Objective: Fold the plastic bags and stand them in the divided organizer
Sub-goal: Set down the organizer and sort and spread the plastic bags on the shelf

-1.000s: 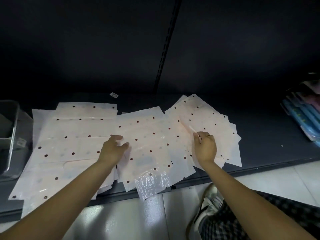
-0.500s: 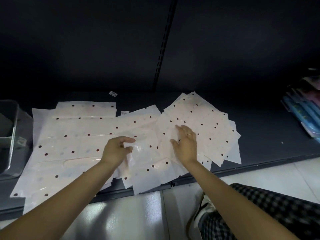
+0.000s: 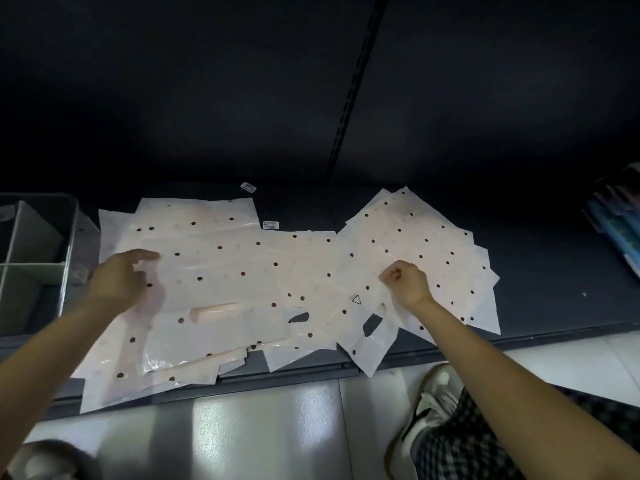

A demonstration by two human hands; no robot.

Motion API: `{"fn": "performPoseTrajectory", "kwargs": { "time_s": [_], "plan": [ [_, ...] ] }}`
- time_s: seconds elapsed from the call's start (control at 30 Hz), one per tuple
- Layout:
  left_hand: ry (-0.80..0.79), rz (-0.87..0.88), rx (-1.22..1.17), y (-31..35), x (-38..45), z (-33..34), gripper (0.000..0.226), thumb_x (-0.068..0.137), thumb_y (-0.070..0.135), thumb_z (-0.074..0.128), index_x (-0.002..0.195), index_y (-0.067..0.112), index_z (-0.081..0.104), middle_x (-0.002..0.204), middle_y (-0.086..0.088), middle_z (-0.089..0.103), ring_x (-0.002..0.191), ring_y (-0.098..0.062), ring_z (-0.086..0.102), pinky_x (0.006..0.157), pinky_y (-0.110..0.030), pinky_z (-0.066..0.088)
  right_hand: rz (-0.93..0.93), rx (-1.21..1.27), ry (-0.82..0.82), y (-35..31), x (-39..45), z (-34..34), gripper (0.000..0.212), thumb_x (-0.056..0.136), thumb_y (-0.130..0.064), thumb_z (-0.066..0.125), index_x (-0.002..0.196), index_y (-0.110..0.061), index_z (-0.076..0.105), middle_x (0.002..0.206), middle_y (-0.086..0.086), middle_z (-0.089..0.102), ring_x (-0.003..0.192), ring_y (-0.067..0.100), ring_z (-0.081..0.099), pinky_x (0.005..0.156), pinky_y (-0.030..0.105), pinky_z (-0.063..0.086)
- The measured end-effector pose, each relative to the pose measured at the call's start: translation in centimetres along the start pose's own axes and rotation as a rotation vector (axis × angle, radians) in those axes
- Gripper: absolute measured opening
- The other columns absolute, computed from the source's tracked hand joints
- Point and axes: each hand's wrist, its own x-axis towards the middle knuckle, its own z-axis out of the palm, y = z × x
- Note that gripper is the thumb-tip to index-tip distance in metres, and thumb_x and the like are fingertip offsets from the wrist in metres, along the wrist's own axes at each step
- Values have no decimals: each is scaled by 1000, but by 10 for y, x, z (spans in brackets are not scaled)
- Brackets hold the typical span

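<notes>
While pale dotted plastic bags overhang the dark shelf edge beneath both hands, left hand rests spread on them; right hand pinches one.

A small black triangle sign made of arrows is printed on one of the dotted plastic bags. Two little white stickers lie on the dark shelf, but their print is too small to read.
</notes>
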Motion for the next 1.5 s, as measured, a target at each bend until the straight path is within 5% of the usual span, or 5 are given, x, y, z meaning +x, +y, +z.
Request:
{"fn": "performPoseTrajectory", "kwargs": {
  "time_s": [0.23, 0.43, 0.83, 1.27, 1.5],
  "plan": [
    [-11, 449, 282, 12, -44, 32, 48, 91, 33, 57, 137, 19, 49, 151, -14, 31, 131, -44, 32, 103, -57, 35, 101, 279, -67, -41, -21, 48, 6, 90, -12, 57, 90, -9, 61, 100, 8, 65, 98, 23, 58, 87, 29, 46],
    [-364, 496, 595, -7, -49, 56, 112, 44, 94, -14, 138, 36, -28, 148, 8, -32, 143, -19, -20, 115, -52, 2, -137, -133, 222, -23, -21, 30, 37, 90, -27, 58, 123, -12, 49, 121, 6, 54, 114, 24, 46, 82, 31, 43],
    [-168, 554, 563, -59, -23, 7, 53, 92, 42, 53, 139, 28, 33, 153, -2, 24, 141, -33, 21, 104, -70, 18, -34, -462, 174, 36, -16, -23, 18, 96, -20, 50, 97, -12, 66, 105, 6, 62, 96, 24, 59, 68, 29, 46],
    [-274, 868, 302, 68, -75, 69, 67, 93, 25, 56, 149, 32, 20, 157, 10, 7, 146, -13, 7, 111, -21, 3, 145, 418, -132, -99, -51, 61, 31, 88, -7, 55, 58, -16, 57, 56, -2, 59, 40, 4, 56, 40, 13, 42],
    [-332, 808, 655, 59, -83, 109, 53, 100, 48, 21, 150, 38, 5, 159, 6, -4, 147, -18, 1, 117, -35, 4, 26, 166, 173, -58, -24, 34, 17, 89, -14, 53, 100, -11, 66, 103, 2, 63, 94, 18, 57, 76, 23, 43]
  ]
}}
